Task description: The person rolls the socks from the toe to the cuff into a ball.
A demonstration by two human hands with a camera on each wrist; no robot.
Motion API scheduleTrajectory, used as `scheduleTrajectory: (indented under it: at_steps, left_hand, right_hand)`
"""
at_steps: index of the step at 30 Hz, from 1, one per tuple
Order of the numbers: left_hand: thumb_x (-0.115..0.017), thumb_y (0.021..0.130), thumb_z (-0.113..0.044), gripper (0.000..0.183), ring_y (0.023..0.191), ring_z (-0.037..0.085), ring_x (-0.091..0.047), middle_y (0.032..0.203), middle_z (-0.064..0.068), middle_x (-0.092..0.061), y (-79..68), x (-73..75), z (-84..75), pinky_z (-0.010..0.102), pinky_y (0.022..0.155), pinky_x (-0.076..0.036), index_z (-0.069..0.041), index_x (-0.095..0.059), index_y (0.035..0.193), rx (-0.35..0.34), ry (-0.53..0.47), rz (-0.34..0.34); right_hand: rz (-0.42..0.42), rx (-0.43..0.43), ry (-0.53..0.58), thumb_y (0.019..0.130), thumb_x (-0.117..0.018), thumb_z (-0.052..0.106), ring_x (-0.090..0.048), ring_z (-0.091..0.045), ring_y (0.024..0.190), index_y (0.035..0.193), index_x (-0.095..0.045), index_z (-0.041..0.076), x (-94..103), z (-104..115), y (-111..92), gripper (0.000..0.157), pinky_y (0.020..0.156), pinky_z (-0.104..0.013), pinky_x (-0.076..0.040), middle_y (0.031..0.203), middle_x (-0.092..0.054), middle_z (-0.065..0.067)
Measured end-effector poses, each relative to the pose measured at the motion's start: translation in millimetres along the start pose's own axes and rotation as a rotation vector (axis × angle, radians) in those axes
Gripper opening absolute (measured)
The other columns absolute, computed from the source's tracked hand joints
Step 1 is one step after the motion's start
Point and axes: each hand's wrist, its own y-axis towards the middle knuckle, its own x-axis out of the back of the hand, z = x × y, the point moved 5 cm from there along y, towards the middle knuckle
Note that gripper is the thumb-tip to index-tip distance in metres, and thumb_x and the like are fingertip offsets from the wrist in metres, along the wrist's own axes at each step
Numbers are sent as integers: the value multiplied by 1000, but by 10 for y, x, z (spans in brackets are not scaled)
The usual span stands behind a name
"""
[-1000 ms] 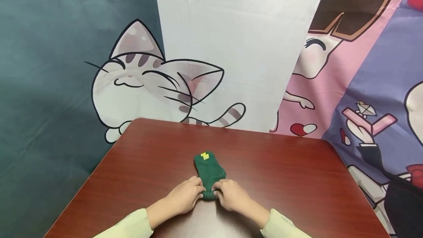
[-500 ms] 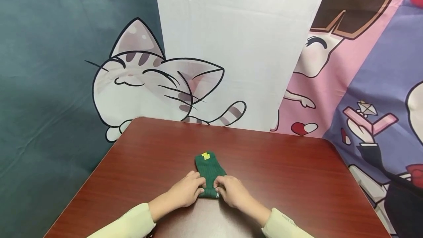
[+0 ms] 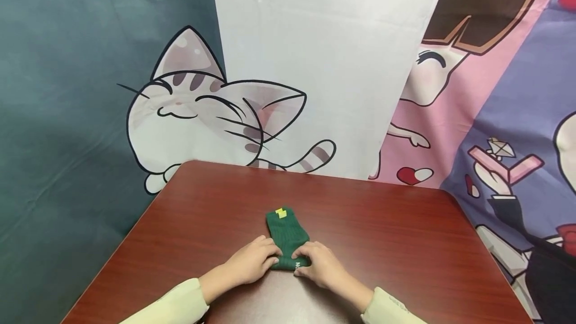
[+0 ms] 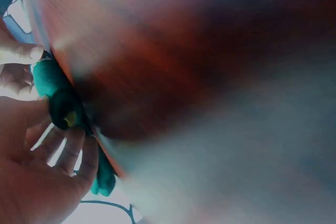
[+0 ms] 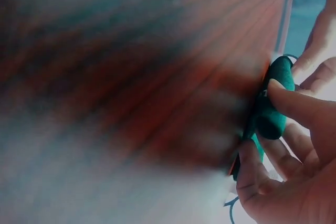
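A green ribbed sock (image 3: 288, 231) lies on the table with yellow patches at its far end. Its near end is rolled into a thick tube, and white lettering shows on the roll's right part. My left hand (image 3: 253, 261) pinches the roll's left end between thumb and fingers. At the other end, my right hand (image 3: 318, 265) grips the roll, thumb on the near side. In the left wrist view the coiled end of the sock (image 4: 51, 80) sits against the left thumb and fingertips. The right wrist view shows the right thumb pressing the rolled sock (image 5: 282, 74), fingers beyond it.
The reddish-brown wooden table (image 3: 382, 229) extends around the sock on all sides. Behind it hang a white curtain with a cartoon cat (image 3: 193, 119) and, at right, a pink and purple printed cloth (image 3: 508, 114). Pale sleeves cover both forearms.
The sock's near end has gone from a narrow fold to a wider roll, and white lettering has come into sight. The right hand has shifted slightly right, its thumb and fingers wider apart.
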Motion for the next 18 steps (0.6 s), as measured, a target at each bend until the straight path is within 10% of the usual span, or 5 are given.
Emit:
scheduleTrajectory:
  at_steps: [5,18]
  left_hand:
    - [-72,95,-34,31,99,6,-53,115,-11,-65,-58,-46,76,30,84,-51,-23,-67,124,55,-96,59]
    - [-74,92,-23,14,101,18,-59,103,-6,-70,65,-21,90,40,81,-43,-16,-78,103,175,-137,14]
  right_hand:
    - [-11,-53,37,78,-87,27,-61,-11,93,94,-78,24,-22,-64,12,19,83,-35,-51,93,-68,15]
    - [65,-154,130,91,-75,24,-63,-16,88,95,-77,12,-20,-131,63,12,78,-38,-52,92,-65,7]
